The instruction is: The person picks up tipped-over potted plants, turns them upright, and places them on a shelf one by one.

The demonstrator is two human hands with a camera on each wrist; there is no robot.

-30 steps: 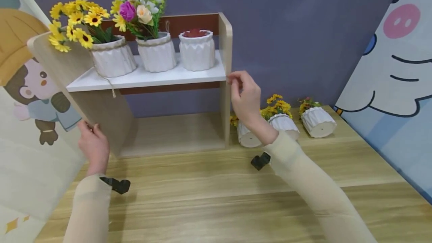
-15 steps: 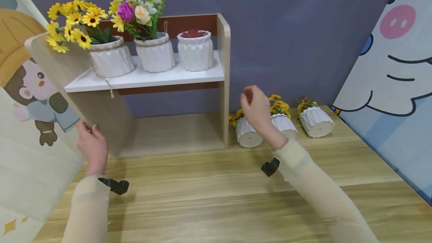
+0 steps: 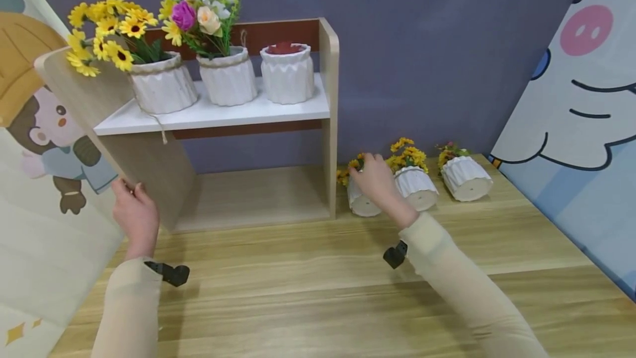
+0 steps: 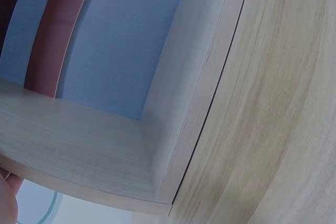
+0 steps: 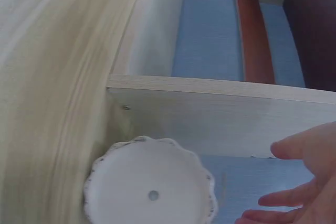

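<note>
Head view: gripping the left edge of the wooden bookshelf [image 3: 332, 148] with the left hand [image 3: 136, 214], pinching it with partly hidden fingers. Hanging close over a white flowerpot [image 3: 364, 206] with the right hand [image 3: 374, 177], with thumb and fingers [image 5: 286, 199] spread apart. Tipped sideways on the tabletop [image 3: 258, 280], just right of the bookshelf (round bottom facing out, little gray dot and all).

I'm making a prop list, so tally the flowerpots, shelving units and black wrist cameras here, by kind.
White flowerpots: 6
Wood-toned shelving unit: 1
Black wrist cameras: 2
Total: 9
</note>
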